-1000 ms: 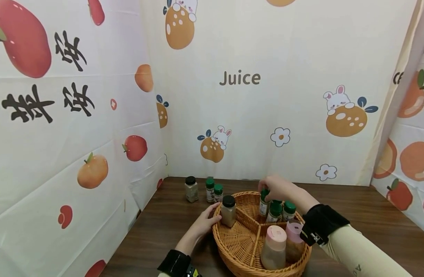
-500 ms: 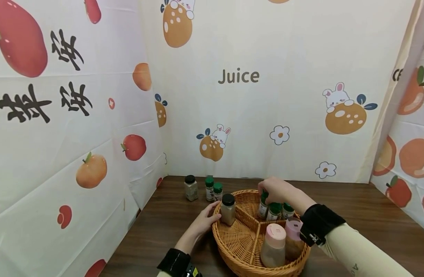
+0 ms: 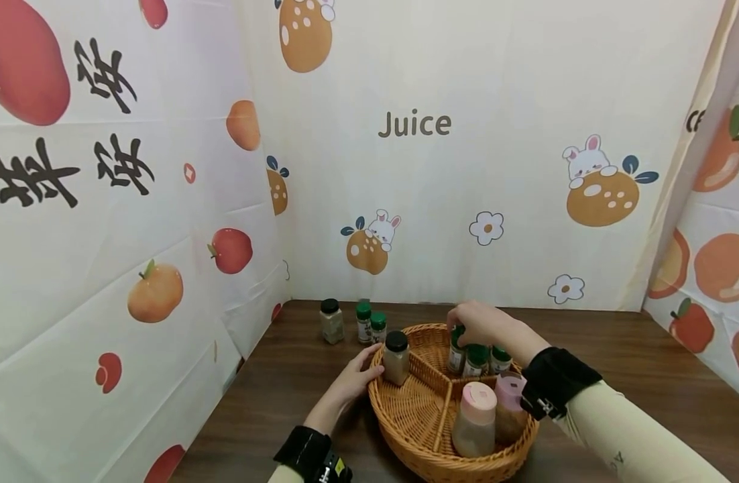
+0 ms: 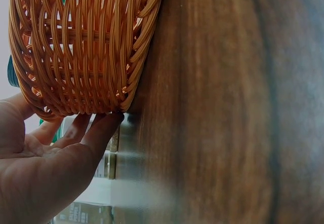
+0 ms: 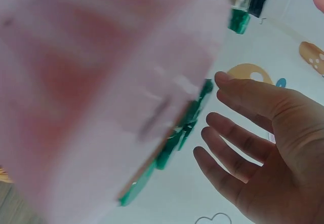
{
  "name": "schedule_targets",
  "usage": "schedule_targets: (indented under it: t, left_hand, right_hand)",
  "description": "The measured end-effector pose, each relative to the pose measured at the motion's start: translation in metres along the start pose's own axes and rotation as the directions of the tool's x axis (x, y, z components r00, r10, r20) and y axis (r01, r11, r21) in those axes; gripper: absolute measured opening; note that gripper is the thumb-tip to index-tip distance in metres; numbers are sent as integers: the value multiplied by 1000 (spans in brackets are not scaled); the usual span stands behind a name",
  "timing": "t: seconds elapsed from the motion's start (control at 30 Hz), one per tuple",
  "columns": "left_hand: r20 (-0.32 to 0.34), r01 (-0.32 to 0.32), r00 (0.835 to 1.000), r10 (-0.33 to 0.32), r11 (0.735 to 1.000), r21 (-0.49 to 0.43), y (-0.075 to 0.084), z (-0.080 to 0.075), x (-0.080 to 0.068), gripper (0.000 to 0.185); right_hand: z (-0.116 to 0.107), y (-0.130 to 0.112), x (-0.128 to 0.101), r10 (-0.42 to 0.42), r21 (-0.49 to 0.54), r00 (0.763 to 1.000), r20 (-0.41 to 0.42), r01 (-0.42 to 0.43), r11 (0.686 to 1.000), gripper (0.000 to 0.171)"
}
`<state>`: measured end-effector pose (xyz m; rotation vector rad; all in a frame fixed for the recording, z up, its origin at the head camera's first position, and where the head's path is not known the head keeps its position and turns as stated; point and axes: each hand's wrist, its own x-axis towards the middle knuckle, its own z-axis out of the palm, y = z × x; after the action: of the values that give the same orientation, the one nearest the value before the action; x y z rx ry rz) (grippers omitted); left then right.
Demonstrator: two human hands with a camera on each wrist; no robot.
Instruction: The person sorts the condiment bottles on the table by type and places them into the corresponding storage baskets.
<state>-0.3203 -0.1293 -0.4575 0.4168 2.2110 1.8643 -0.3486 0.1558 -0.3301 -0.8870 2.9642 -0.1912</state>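
A round wicker basket (image 3: 389,422) with dividers stands on the brown table (image 3: 635,376). My left hand (image 3: 360,372) rests with straight fingers (image 4: 101,125) against the basket's outer wall (image 4: 86,46), beside a black-capped jar (image 3: 396,359) inside it. My right hand (image 3: 475,322) hovers over three green-capped bottles (image 3: 477,359) in the back compartment. In the right wrist view its fingers (image 5: 223,120) are spread and relaxed next to the green caps (image 5: 187,127), holding nothing. Two pink-capped bottles (image 3: 475,419) stand in the front right compartment.
Behind the basket on the table stand a black-capped jar (image 3: 331,322) and two green-capped bottles (image 3: 371,323). Printed cloth walls (image 3: 164,268) close the table in at the left, back and right. Bare tabletop (image 4: 228,107) lies to the basket's left and right.
My right hand has sunk slightly onto the green-capped bottles in the back compartment. The left hand has stayed on the basket's wall. The head view has tipped up a little.
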Motion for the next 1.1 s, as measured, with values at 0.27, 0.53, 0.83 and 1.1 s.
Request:
schedule_targets:
  t: [0.27,0.53,0.83,1.1]
  left_hand:
    - [-8,24,1000,-24,1000,-9,1,-3,1,55]
    - [7,25,1000,-25,999,-29,2,-4,3,56]
    - [0,20,1000,-20,999,-35,3,-9,3,56]
    - [11,29,1000,-28,1000,-3,1,-5,6,55]
  right_hand:
    - [-9,-6,12,-32,0,997,-69,32,999,19]
    - [-38,-36,8,-79,98,969,-232,104,990,17]
    - [-88,-84,-6,-116,101,895,-432,175,979,19]
    - [-51,-92,58,-79,47,976,-202,90,995,18]
